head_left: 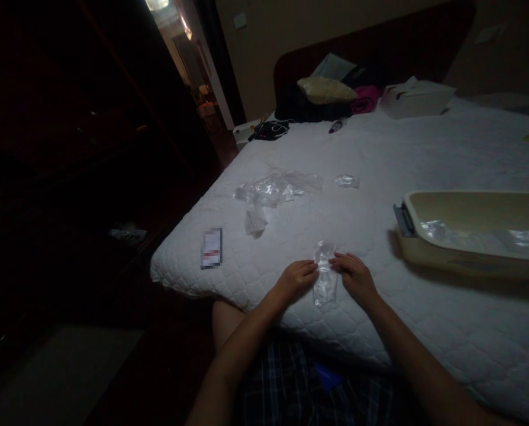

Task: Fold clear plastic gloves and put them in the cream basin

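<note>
A small clear plastic bag [325,279] lies on the white quilted bed [380,236] near its front edge. My left hand [296,279] pinches the bag's left side with its fingers curled. My right hand [355,276] pinches the right side in the same way. Both hands rest on the bed, with the bag stretched between them.
More crumpled clear plastic bags [273,190] lie further up the bed, one small piece [347,181] apart. A beige tub [473,234] holding clear plastic stands at the right. A small card-like object [212,248] lies near the bed's left corner. Pillows, clothes and a white box are at the headboard.
</note>
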Available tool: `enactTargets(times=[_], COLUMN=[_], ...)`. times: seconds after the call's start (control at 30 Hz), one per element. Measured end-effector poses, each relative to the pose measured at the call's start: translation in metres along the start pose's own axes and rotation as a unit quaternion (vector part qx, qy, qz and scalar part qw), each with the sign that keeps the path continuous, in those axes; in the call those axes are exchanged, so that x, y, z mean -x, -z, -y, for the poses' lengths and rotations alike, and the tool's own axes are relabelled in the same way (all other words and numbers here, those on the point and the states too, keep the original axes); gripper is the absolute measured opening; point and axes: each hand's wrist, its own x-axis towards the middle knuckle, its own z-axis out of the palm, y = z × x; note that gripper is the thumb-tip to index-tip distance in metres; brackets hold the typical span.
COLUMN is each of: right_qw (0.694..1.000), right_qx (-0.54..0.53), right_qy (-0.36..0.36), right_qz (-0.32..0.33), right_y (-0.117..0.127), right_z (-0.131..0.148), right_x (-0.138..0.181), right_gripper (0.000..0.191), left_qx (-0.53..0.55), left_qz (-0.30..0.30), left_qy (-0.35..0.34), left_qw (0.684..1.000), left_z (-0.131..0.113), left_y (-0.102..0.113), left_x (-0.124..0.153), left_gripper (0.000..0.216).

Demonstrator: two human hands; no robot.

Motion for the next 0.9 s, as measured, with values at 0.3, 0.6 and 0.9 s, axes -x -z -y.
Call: enactTargets(times=[0.3, 0.6, 0.9], right_qw=[0.998, 0.986, 0.994], right_qx=[0.053, 0.103, 0.082], right_qy=[0.034, 0.118, 0.022], right_qz=[-0.031, 0.061, 0.076], right_y=[0.009, 0.012, 0.01], right_z=[0.015, 0.015, 0.014], right_x=[0.008, 0.018, 0.019], right_gripper=[0.037, 0.028, 0.026], left_qx=[0.001, 0.04, 0.169], left_qz=[0.014, -0.027, -0.037], left_qy=[0.027, 0.043, 0.152], left_qw=[1.0, 0.998, 0.973], left_z=[-0.002, -0.003, 0.002], left_y=[0.001, 0.001, -0.003], left_x=[0.003, 0.001, 0.002], left_gripper=[0.023, 0.028, 0.021])
